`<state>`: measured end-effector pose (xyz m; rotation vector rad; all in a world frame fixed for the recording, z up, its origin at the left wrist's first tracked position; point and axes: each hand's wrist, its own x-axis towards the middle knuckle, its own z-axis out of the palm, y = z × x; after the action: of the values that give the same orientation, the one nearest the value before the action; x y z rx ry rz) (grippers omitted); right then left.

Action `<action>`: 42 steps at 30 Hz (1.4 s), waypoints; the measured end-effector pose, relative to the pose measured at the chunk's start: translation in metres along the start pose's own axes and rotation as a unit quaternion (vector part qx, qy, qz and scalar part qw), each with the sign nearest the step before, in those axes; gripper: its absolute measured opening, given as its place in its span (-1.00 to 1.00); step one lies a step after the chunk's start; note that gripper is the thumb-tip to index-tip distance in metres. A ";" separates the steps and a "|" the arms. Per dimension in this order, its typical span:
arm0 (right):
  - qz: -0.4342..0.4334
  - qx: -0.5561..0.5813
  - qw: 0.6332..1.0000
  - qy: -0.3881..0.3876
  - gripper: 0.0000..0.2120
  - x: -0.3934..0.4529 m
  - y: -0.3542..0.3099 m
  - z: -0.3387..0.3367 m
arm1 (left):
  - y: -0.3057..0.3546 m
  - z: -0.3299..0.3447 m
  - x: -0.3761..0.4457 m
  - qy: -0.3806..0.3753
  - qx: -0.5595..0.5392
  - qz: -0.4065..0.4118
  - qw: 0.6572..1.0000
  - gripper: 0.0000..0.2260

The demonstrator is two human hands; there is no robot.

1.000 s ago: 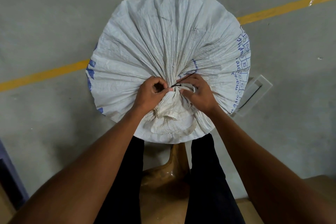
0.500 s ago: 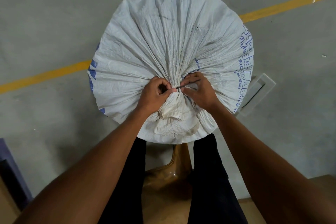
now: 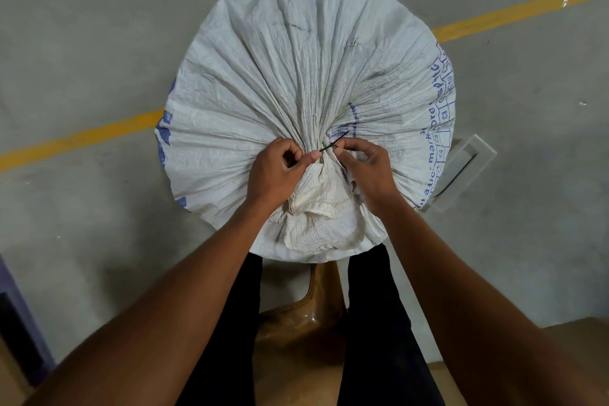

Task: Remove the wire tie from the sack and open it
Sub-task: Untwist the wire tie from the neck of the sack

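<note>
A full white woven sack (image 3: 296, 82) with blue print stands on the concrete floor in front of me, its top gathered into a tight neck. A thin black wire tie (image 3: 333, 144) wraps that neck, one end sticking up to the right. My left hand (image 3: 276, 171) is closed on the left side of the neck, thumb pressed by the tie. My right hand (image 3: 367, 171) pinches the tie's free end from the right. The loose sack mouth (image 3: 316, 217) flops toward me below both hands.
A yellow painted line (image 3: 82, 138) crosses the grey floor behind the sack. A grey flat frame (image 3: 461, 171) lies on the floor at the sack's right. I sit on a brown seat (image 3: 303, 323), legs on either side, against the sack's near edge. A dark purple object (image 3: 19, 323) is at the left edge.
Both hands stay at the neck. The wire end has swung slightly as my right fingers worked it, now pointing up to the right. The sack has not moved apart from a small camera shift.
</note>
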<state>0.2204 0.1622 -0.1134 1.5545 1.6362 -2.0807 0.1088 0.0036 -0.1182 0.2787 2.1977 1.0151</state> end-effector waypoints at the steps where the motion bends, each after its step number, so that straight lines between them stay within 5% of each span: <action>1: 0.005 0.004 1.000 0.004 -0.84 0.000 -0.001 0.000 | 0.003 0.000 0.000 0.006 0.008 0.001 1.000 -0.53; 15: 0.034 0.056 0.997 0.039 -0.95 -0.003 -0.004 0.004 | 0.014 0.004 0.004 0.051 0.078 0.021 0.995 -0.45; 28: -0.026 0.094 0.990 0.099 -0.92 0.005 0.003 0.002 | 0.003 -0.004 0.005 0.016 -0.023 -0.014 0.999 -0.53; 42: -0.159 -0.141 0.973 0.086 -0.90 0.025 -0.042 -0.032 | 0.043 -0.007 0.025 0.075 0.113 0.163 0.977 -0.61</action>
<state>0.2036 0.2168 -0.1001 1.4928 2.2601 -1.7700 0.0819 0.0396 -0.0953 0.7062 2.4625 0.9811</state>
